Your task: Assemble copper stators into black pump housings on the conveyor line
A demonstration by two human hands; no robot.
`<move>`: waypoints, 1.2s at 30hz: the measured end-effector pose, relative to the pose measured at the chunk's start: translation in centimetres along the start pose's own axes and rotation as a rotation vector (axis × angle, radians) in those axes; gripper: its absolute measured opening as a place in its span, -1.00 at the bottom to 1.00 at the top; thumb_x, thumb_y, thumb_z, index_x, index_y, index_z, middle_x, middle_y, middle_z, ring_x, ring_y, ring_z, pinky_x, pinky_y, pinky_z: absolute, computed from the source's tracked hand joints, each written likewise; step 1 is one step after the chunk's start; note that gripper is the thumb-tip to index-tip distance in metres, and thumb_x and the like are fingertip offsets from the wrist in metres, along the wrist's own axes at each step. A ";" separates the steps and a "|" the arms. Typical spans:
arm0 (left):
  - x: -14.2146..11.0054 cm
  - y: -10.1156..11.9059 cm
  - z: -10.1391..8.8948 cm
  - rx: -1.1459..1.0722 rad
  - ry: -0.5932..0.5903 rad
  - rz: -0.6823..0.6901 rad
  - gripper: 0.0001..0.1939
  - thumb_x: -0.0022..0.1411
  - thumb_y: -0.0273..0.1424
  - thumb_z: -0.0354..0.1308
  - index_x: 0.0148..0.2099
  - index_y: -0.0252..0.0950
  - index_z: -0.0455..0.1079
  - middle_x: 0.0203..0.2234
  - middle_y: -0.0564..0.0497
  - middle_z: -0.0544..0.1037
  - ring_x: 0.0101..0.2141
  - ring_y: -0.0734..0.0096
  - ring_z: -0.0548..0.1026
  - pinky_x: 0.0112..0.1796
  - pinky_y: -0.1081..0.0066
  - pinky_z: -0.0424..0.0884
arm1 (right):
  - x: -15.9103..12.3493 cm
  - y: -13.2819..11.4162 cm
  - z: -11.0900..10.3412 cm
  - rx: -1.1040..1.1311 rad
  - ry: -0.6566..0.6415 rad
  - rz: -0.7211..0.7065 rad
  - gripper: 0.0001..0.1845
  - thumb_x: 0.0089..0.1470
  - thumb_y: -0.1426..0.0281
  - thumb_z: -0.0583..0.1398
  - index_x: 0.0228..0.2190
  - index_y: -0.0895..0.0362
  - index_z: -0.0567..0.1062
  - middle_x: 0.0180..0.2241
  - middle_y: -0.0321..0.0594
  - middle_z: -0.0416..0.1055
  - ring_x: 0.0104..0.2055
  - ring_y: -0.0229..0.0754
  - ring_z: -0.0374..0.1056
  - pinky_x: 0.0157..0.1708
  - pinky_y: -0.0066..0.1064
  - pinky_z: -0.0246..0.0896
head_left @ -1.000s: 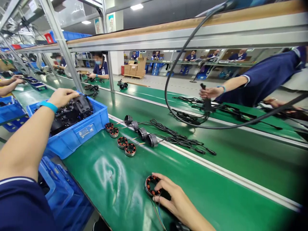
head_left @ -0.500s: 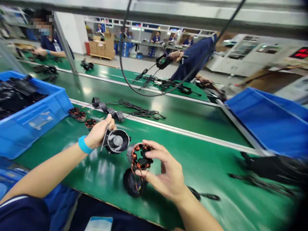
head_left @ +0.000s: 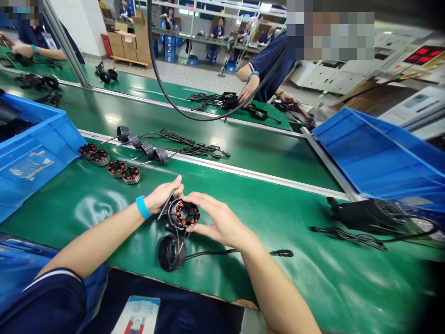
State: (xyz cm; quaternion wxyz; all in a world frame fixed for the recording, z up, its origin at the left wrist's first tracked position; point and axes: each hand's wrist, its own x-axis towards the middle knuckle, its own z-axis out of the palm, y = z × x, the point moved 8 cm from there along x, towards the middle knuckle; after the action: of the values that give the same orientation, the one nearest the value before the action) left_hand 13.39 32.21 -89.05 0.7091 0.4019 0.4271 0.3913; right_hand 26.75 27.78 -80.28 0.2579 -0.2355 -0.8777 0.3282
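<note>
My left hand point(head_left: 167, 195) is closed around a black motor housing point(head_left: 167, 204) with a flat flange, tilted toward me. In my right hand point(head_left: 216, 218), thumb and fingers grip a motor stator point(head_left: 187, 214) with copper windings and a metal ring. The stator sits at the housing's mouth, covering its opening; how deep it is seated I cannot tell. Thin coloured wires run down from it to a round black cap point(head_left: 171, 253), which hangs or rests just below my hands. A black cable point(head_left: 215, 253) leads from that cap to the right, passing behind my right wrist.
Several wired stators point(head_left: 130, 174) and black caps point(head_left: 147, 149) lie at the back left with bundled cables point(head_left: 198, 147). Blue bins stand left point(head_left: 45, 144) and right point(head_left: 382, 153). A black device point(head_left: 368, 214) lies on the right. Co-workers' hands point(head_left: 248, 90) work across the bench.
My right hand has brought the stator left onto the housing in my left hand. The black cap has shifted along with it. The co-worker opposite has lowered a black part to the bench.
</note>
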 end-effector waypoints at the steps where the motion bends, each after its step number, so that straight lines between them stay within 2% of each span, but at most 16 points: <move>1: 0.1 -0.1 0.0 0.000 -0.015 -0.007 -0.26 0.06 0.32 0.22 -0.56 -0.24 0.08 -0.64 0.16 0.12 -0.57 0.53 0.12 -0.51 0.48 0.17 | 0.2 0.0 0.0 0.012 -0.002 -0.016 -0.37 0.23 0.11 0.30 0.25 -0.01 0.34 0.19 -0.13 0.40 0.26 -0.09 0.33 0.26 -0.19 0.29; 5: 0.3 -0.3 0.0 -0.009 -0.047 -0.015 -0.27 0.09 0.29 0.22 -0.56 -0.25 0.10 -0.64 0.16 0.12 -0.57 0.54 0.09 -0.51 0.49 0.12 | 0.7 -0.6 0.2 -0.075 0.031 -0.015 -0.33 0.14 0.04 0.34 0.18 0.04 0.39 0.10 -0.09 0.48 0.17 -0.03 0.40 0.23 -0.09 0.30; 7: 0.3 -0.5 -0.1 -0.019 -0.051 -0.018 -0.27 0.10 0.29 0.22 -0.55 -0.26 0.11 -0.64 0.16 0.11 -0.57 0.55 0.08 -0.52 0.49 0.11 | 0.6 -1.1 0.8 -0.176 0.044 -0.002 -0.22 0.07 -0.01 0.38 0.20 0.07 0.37 0.10 -0.04 0.48 0.17 0.05 0.38 0.24 0.02 0.27; 10: 0.3 -0.8 -0.4 -0.044 -0.044 -0.030 -0.26 0.07 0.31 0.22 -0.55 -0.24 0.08 -0.64 0.16 0.12 -0.58 0.55 0.09 -0.53 0.49 0.12 | 0.0 -0.9 2.8 -0.325 0.009 0.025 0.07 -0.02 -0.06 0.41 0.35 0.11 0.18 0.31 0.11 0.23 0.36 0.23 0.15 0.30 0.18 0.16; 12: 0.3 -1.1 -0.7 -0.055 -0.027 -0.031 -0.26 0.06 0.32 0.21 -0.54 -0.24 0.06 -0.64 0.16 0.13 -0.59 0.55 0.12 -0.53 0.49 0.14 | -0.6 0.2 4.5 -0.369 0.021 0.062 0.12 0.02 -0.03 0.41 0.40 0.12 0.07 0.36 0.16 0.12 0.40 0.28 0.07 0.29 0.21 0.18; 17: 0.0 -0.2 -0.8 -0.045 0.055 0.060 -0.28 0.10 0.31 0.20 -0.52 -0.27 0.19 -0.62 0.10 0.26 -0.55 0.50 0.28 -0.47 0.47 0.28 | -1.8 2.2 6.1 -0.154 0.280 0.048 -0.04 0.09 0.11 0.40 0.36 0.08 0.13 0.21 0.07 0.36 0.25 0.08 0.33 0.23 -0.04 0.35; 21: -1.8 2.1 -0.8 -0.088 0.168 0.280 -0.40 0.21 0.22 0.18 -0.26 -0.26 0.32 -0.37 0.05 0.42 -0.27 0.39 0.47 -0.16 0.40 0.43 | -2.7 0.5 3.7 -0.168 0.511 0.014 -0.01 0.01 0.25 0.44 0.36 0.04 0.14 0.17 -0.04 0.42 0.18 0.05 0.41 0.19 -0.09 0.40; 23: -3.4 3.4 -1.4 -0.066 0.238 0.483 -0.53 0.33 0.11 0.13 -0.13 -0.21 0.33 -0.25 0.05 0.42 -0.15 0.37 0.48 -0.01 0.35 0.41 | -3.4 -1.1 1.8 -0.203 0.647 -0.063 0.07 -0.05 0.28 0.47 0.37 0.05 0.12 0.19 -0.02 0.40 0.20 0.09 0.40 0.22 -0.05 0.38; 25: -5.4 4.8 -1.9 0.079 0.310 0.760 -0.70 0.42 -0.08 0.10 -0.01 -0.17 0.33 -0.15 0.02 0.40 -0.06 0.33 0.45 0.09 0.26 0.37 | -3.7 -1.0 0.6 -0.179 0.726 -0.036 0.09 -0.09 0.26 0.50 0.36 0.05 0.14 0.20 -0.01 0.39 0.20 0.10 0.40 0.22 -0.04 0.38; 27: -7.0 5.5 -1.5 0.345 0.310 0.975 -0.75 0.42 -0.26 0.09 0.09 -0.15 0.31 -0.04 -0.04 0.37 0.03 0.24 0.41 0.16 0.15 0.32 | -3.1 0.9 0.6 -0.136 0.675 0.115 0.00 -0.10 0.24 0.49 0.29 0.06 0.22 0.17 -0.02 0.42 0.16 0.10 0.43 0.18 -0.05 0.41; 28: -7.2 5.5 -0.9 0.490 0.262 1.015 -0.71 0.40 -0.31 0.09 0.14 -0.15 0.29 0.01 -0.07 0.35 0.08 0.20 0.38 0.18 0.10 0.30 | -2.7 2.2 1.1 -0.110 0.606 0.203 -0.07 -0.09 0.24 0.48 0.25 0.06 0.26 0.14 -0.04 0.44 0.14 0.09 0.44 0.15 -0.06 0.42; 30: -6.7 4.8 0.7 0.754 0.093 0.998 -0.60 0.36 -0.36 0.10 0.21 -0.20 0.22 0.10 -0.16 0.32 0.15 0.12 0.32 0.20 0.04 0.29 | -2.1 4.3 2.2 -0.062 0.477 0.319 -0.18 -0.08 0.27 0.46 0.18 0.06 0.31 0.10 -0.08 0.47 0.10 0.06 0.47 0.13 -0.08 0.43; 32: -6.2 3.9 2.2 0.932 -0.064 0.941 -0.49 0.33 -0.35 0.17 0.27 -0.24 0.16 0.16 -0.24 0.29 0.21 0.07 0.28 0.22 0.01 0.31 | -2.0 5.4 2.9 -0.018 0.439 0.344 -0.21 -0.07 0.30 0.43 0.17 0.06 0.30 0.11 -0.10 0.47 0.11 0.04 0.46 0.14 -0.10 0.41; 33: -6.1 3.7 2.7 0.979 -0.087 0.931 -0.42 0.31 -0.31 0.23 0.29 -0.25 0.14 0.18 -0.27 0.28 0.23 0.05 0.28 0.22 0.01 0.32 | -2.0 5.7 3.2 -0.010 0.441 0.344 -0.21 -0.06 0.30 0.42 0.18 0.06 0.29 0.13 -0.10 0.45 0.13 0.04 0.44 0.15 -0.10 0.40; 34: -6.0 3.7 3.0 1.002 -0.057 0.933 -0.35 0.28 -0.26 0.30 0.30 -0.25 0.14 0.19 -0.28 0.29 0.23 0.03 0.29 0.21 0.00 0.34 | -2.1 5.8 3.3 -0.013 0.451 0.338 -0.21 -0.05 0.30 0.40 0.19 0.06 0.28 0.14 -0.09 0.44 0.15 0.04 0.42 0.17 -0.09 0.38; 36: -6.2 3.9 3.1 1.017 0.117 0.937 -0.23 0.18 -0.16 0.42 0.30 -0.25 0.16 0.17 -0.28 0.32 0.21 0.02 0.33 0.21 0.00 0.36 | -2.3 5.9 3.7 -0.033 0.468 0.321 -0.19 -0.02 0.30 0.39 0.21 0.09 0.25 0.18 -0.03 0.40 0.21 0.06 0.37 0.22 -0.06 0.33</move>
State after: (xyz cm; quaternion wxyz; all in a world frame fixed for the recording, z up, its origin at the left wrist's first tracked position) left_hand 13.41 27.36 -82.77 0.1650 0.8047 0.3763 0.4285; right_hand 27.73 28.72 -87.46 0.3945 -0.4450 -0.7510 0.2870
